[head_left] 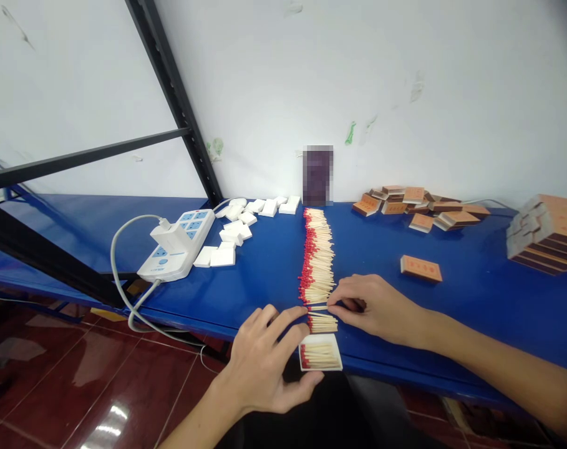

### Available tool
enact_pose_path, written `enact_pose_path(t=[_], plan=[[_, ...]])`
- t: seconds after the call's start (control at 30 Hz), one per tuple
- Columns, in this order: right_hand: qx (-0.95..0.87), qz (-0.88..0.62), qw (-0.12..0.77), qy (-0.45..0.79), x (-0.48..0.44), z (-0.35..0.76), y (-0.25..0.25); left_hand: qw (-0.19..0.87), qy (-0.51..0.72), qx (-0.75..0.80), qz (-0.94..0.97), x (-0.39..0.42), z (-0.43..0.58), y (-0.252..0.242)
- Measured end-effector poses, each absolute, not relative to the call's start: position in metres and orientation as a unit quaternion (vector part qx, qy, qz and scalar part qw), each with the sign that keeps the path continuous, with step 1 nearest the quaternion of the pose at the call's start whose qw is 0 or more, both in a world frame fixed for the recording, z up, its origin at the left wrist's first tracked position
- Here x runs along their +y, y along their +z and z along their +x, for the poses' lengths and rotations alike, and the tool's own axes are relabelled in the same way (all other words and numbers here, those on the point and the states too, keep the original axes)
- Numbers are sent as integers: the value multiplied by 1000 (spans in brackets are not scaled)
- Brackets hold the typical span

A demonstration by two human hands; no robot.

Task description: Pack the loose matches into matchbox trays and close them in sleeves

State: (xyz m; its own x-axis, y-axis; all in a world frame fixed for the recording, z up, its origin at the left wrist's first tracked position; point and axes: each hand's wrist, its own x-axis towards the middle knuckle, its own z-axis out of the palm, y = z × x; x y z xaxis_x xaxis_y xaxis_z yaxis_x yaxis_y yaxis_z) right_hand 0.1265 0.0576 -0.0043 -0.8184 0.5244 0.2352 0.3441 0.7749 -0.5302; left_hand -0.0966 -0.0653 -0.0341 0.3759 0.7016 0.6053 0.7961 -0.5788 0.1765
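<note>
A long row of red-tipped matches (318,259) runs along the blue table toward me, heads to the left. At its near end lies a small separate bunch of matches (323,322). Just below that, a white matchbox tray (329,368) with matches inside sits at the table's front edge. My left hand (264,355) has its thumb below the tray and a finger at its upper left corner, while the index finger touches match heads. My right hand (374,308) pinches with thumb and index finger at the bare ends of a few matches, above the small bunch.
White empty-looking trays (236,231) lie scattered at back left beside a power strip (180,249) with a plugged-in charger and cable. Orange matchbox sleeves (414,196) are heaped at back right, one sleeve (421,268) nearer. A wrapped matchbox stack (549,234) stands far right. A black shelf post (175,93) rises left.
</note>
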Motion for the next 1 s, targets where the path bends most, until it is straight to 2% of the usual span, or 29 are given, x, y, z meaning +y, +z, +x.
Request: enact_pose_path(t=[1.0], plan=[[-939, -213, 161, 217, 47, 127, -2, 84, -326, -458, -823, -66, -95, -34]])
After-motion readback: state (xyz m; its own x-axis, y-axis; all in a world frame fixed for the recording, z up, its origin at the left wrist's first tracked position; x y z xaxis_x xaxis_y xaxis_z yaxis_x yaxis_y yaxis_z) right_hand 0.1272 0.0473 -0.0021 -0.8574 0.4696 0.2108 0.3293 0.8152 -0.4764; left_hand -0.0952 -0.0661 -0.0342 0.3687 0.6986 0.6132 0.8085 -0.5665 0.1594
